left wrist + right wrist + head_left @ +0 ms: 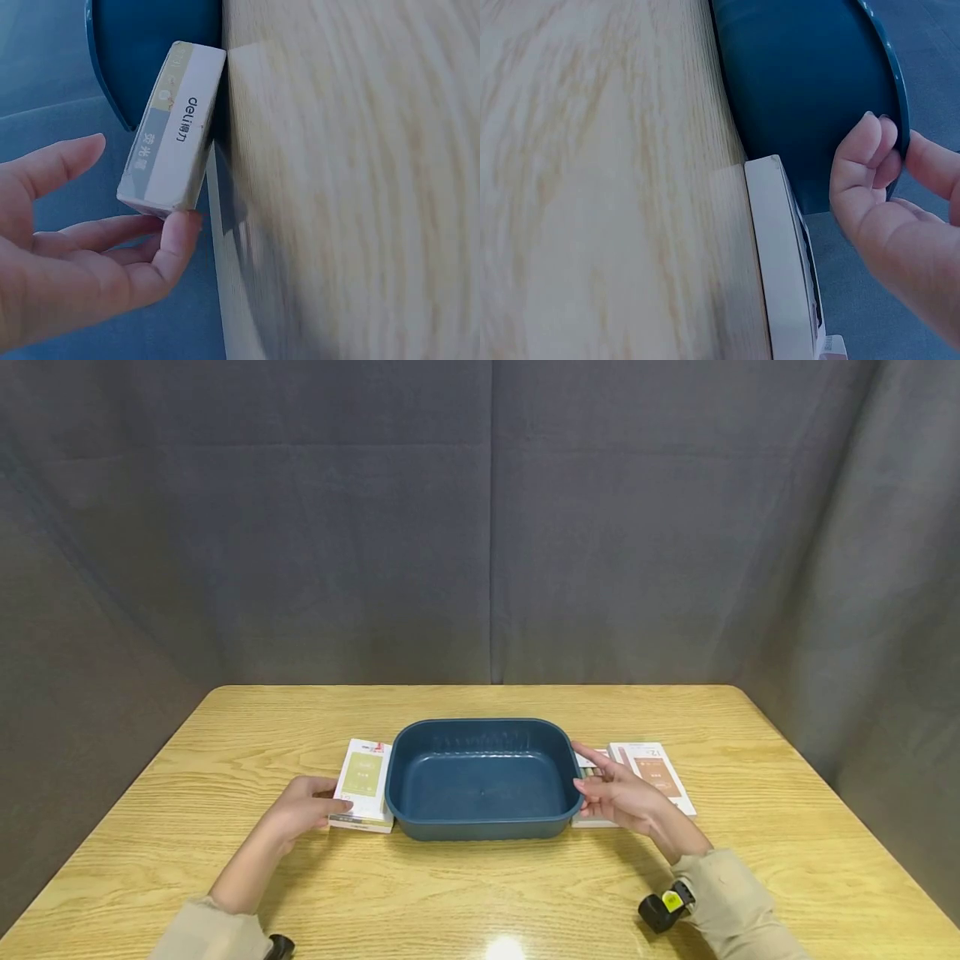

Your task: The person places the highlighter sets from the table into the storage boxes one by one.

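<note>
A dark blue plastic basin (483,828) stands mid-table. My right hand (618,797) pinches its right rim, the thumb at the edge and the curled fingers against the outer wall (802,90). Beside the basin's left wall is a white box with a yellow-green label (363,774); its printed end (176,124) looks tilted in the left wrist view, the outer side raised off the table. My left hand (300,810) touches that outer lower edge with its fingertips, while the thumb stands apart from the box.
Right of the basin lies a white box with a brown label (656,777). Another pale box (596,821) is partly hidden under my right hand. The wooden table (450,893) ends at a grey curtain (360,552) behind. A black device (660,912) sits at my right wrist.
</note>
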Motion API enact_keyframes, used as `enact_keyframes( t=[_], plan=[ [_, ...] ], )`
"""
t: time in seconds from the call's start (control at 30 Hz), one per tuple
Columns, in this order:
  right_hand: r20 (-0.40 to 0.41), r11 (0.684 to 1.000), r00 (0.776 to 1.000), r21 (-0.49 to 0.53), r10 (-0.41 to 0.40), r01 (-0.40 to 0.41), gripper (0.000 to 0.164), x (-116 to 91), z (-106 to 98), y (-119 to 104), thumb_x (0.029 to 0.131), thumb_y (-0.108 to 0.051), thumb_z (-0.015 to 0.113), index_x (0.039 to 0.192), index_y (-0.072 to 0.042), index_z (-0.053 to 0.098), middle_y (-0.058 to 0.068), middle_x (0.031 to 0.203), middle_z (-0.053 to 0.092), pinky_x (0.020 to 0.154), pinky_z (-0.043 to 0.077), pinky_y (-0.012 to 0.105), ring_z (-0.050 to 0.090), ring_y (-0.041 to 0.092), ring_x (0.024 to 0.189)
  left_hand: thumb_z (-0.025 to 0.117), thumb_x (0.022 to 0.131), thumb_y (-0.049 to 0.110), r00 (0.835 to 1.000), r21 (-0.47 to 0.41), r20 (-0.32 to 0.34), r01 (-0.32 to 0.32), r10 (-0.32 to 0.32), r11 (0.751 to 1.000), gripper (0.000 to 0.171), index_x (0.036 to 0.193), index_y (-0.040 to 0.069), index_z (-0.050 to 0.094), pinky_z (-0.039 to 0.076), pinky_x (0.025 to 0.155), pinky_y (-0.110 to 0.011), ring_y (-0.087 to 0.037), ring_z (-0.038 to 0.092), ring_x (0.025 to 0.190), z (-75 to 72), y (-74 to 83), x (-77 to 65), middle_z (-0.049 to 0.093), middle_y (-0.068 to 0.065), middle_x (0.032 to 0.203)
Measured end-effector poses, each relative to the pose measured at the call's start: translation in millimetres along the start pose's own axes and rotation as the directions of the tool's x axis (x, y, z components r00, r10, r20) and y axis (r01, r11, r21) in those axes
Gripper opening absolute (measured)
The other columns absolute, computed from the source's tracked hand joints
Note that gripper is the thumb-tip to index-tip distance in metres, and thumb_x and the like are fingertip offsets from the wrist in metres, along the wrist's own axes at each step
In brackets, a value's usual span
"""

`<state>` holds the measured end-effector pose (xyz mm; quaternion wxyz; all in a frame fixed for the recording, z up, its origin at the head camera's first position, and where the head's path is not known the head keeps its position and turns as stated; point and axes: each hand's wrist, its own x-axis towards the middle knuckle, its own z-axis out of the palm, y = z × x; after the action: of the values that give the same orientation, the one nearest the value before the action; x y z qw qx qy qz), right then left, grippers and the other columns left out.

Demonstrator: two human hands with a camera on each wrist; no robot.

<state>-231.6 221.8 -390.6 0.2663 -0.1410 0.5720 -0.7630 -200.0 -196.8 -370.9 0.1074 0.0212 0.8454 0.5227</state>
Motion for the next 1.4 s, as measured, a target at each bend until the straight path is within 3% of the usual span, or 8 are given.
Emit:
enact_keyframes(
  t=[0.23, 0.5, 0.77, 0.87, 1.07, 1.23, 1.4],
  plan=[
    [0.001, 1.0, 1.0, 0.009, -0.009, 0.009, 0.069, -0.5, -0.4, 2.0, 0.092, 0.005, 0.039, 0.142, -0.005, -0.007, 0.002, 0.069, 0.054, 0.062, 0.048, 0.025, 0.057, 0.013, 0.061, 0.054, 0.079, -0.008, 0.998, -0.073, 0.01, -0.065, 0.066, 0.995, 0.047, 0.119, -0.025, 0.036, 0.044, 0.08, -0.038, -0.033, 0.052, 0.099, -1.1, -3.8, -3.0, 0.05, -0.031, 0.11],
    [0.005, 1.0, 1.0, 0.009, -0.012, 0.012, 0.069, -0.5, -0.4, 2.2, 0.092, 0.006, 0.039, 0.142, -0.006, -0.008, 0.002, 0.069, 0.054, 0.062, 0.048, 0.025, 0.057, 0.013, 0.061, 0.05, 0.082, -0.008, 0.996, -0.082, 0.021, -0.09, 0.092, 0.993, 0.044, 0.122, -0.023, 0.036, 0.043, 0.082, -0.04, -0.032, 0.051, 0.1, -3.5, -6.1, -2.0, 0.051, -0.029, 0.111],
    [0.014, 1.0, 1.0, 0.017, -0.014, 0.014, 0.07, -0.6, -1.0, 1.4, 0.092, 0.005, 0.04, 0.142, -0.006, -0.008, 0.002, 0.068, 0.054, 0.063, 0.047, 0.025, 0.057, 0.013, 0.062, 0.054, 0.086, 0.003, 0.996, -0.024, 0.057, -0.061, 0.062, 0.998, 0.052, 0.129, -0.017, 0.031, 0.046, 0.069, -0.04, -0.03, 0.055, 0.087, -9.3, -7.3, -7.5, 0.058, -0.02, 0.097],
    [0.035, 0.999, 0.999, 0.022, -0.025, 0.024, 0.07, -0.7, -1.6, 1.4, 0.092, 0.006, 0.038, 0.141, -0.005, -0.01, 0.002, 0.069, 0.055, 0.064, 0.047, 0.025, 0.058, 0.013, 0.063, 0.053, 0.088, 0.006, 0.996, -0.029, 0.079, -0.043, 0.045, 0.999, 0.054, 0.132, -0.014, 0.029, 0.046, 0.061, -0.033, -0.023, 0.054, 0.074, -11.9, -6.9, -7.7, 0.06, -0.014, 0.088],
    [0.043, 0.999, 0.999, 0.021, -0.026, 0.025, 0.071, -0.4, -2.7, 1.9, 0.092, 0.006, 0.039, 0.141, -0.006, -0.011, 0.002, 0.071, 0.055, 0.065, 0.047, 0.026, 0.058, 0.013, 0.064, 0.052, 0.089, 0.008, 0.994, -0.08, 0.11, 0.007, 0.002, 0.997, 0.056, 0.136, -0.009, 0.026, 0.032, 0.045, -0.02, -0.014, 0.049, 0.053, -14.8, -5.4, -7.1, 0.059, -0.009, 0.066],
    [0.038, 1.0, 0.999, 0.02, -0.023, 0.022, 0.071, -0.2, -2.9, 2.4, 0.092, 0.005, 0.039, 0.142, -0.006, -0.01, 0.002, 0.071, 0.055, 0.064, 0.047, 0.026, 0.058, 0.013, 0.064, 0.05, 0.091, 0.014, 0.993, -0.063, 0.121, 0.021, -0.013, 0.998, 0.056, 0.137, -0.006, 0.025, 0.033, 0.043, -0.019, -0.013, 0.054, 0.053, -16.7, -6.9, -7.5, 0.063, -0.012, 0.078],
    [0.036, 1.0, 0.999, 0.02, -0.021, 0.02, 0.071, 0.3, -3.1, 3.3, 0.092, 0.004, 0.04, 0.142, -0.006, -0.01, 0.002, 0.071, 0.055, 0.063, 0.047, 0.025, 0.058, 0.012, 0.064, 0.05, 0.091, 0.012, 0.995, -0.08, 0.099, 0.039, -0.031, 0.996, 0.054, 0.137, -0.006, 0.027, 0.031, 0.042, -0.018, -0.008, 0.049, 0.048, -16.8, -7.7, -6.5, 0.064, -0.015, 0.084]
  ],
)
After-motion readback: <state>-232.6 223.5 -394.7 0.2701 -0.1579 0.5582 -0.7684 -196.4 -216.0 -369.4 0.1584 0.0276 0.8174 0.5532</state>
